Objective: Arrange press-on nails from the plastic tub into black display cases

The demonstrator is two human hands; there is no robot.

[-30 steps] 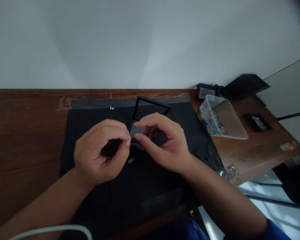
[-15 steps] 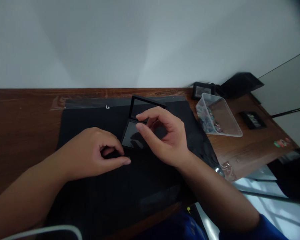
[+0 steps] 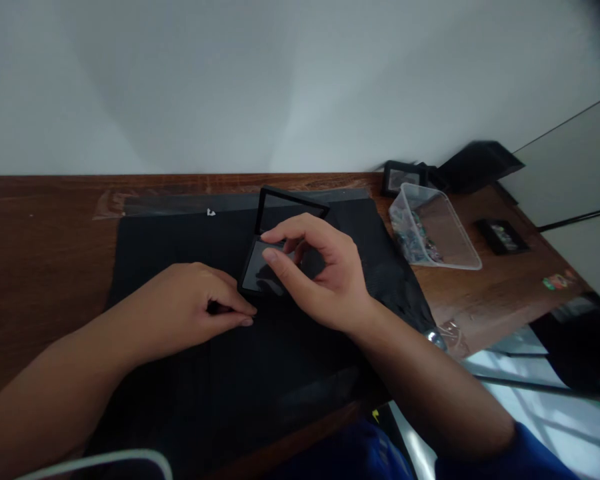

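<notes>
A small black hinged display case (image 3: 260, 273) lies open on a black mat (image 3: 180, 373), its framed lid (image 3: 287, 207) standing up at the back. My right hand (image 3: 320, 280) hovers over the case base with thumb and forefinger curled in a loose pinch; I cannot make out anything between them. My left hand (image 3: 190, 313) rests on the mat just left of the case, fingers pinched together against the cloth on something too small to name.
The mat lies on a brown wooden table (image 3: 45, 253) against a pale wall. At the right stand a clear plastic tub (image 3: 435, 230) with small colourful pieces, two more small black cases (image 3: 503, 237), and a dark box (image 3: 480, 163). The table's near right edge drops off.
My left hand has come down from beside the right hand to the mat, left of the case. My right hand stays over the case base, which now shows more.
</notes>
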